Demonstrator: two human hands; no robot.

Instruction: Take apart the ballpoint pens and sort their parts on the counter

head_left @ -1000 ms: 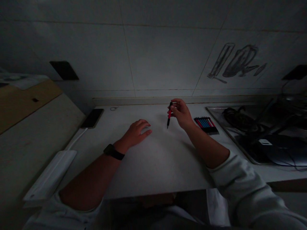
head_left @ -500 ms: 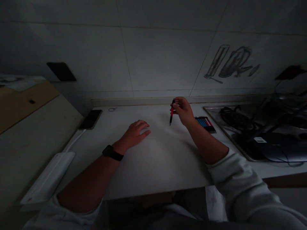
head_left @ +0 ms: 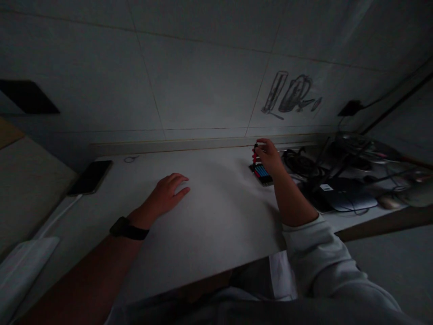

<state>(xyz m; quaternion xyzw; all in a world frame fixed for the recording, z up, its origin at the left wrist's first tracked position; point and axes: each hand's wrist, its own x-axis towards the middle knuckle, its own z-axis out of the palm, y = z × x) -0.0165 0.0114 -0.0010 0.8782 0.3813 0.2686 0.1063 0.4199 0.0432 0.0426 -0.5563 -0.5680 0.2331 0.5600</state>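
Observation:
My right hand (head_left: 268, 155) pinches a red and black pen (head_left: 255, 157) near its top. The pen stands nearly upright with its tip down, over or at the left edge of a dark case (head_left: 265, 179) of blue and red pens. Whether the tip touches the case, I cannot tell. Part of the case is hidden behind the hand and forearm. My left hand (head_left: 168, 193) lies on the white countertop (head_left: 209, 216), fingers spread and holding nothing. Its wrist wears a black watch.
A phone (head_left: 91, 177) with a white cable lies at the left, by a white power strip (head_left: 29, 266). Behind it is a small ring (head_left: 129, 159). On the right, a black router (head_left: 341, 193) with antennas and coiled cable (head_left: 299, 161) lie on the stove. A tiled wall closes the back.
My right hand has carried the pen rightward from above the bare countertop to the pen case. The view has turned right. My left hand keeps its spread pose.

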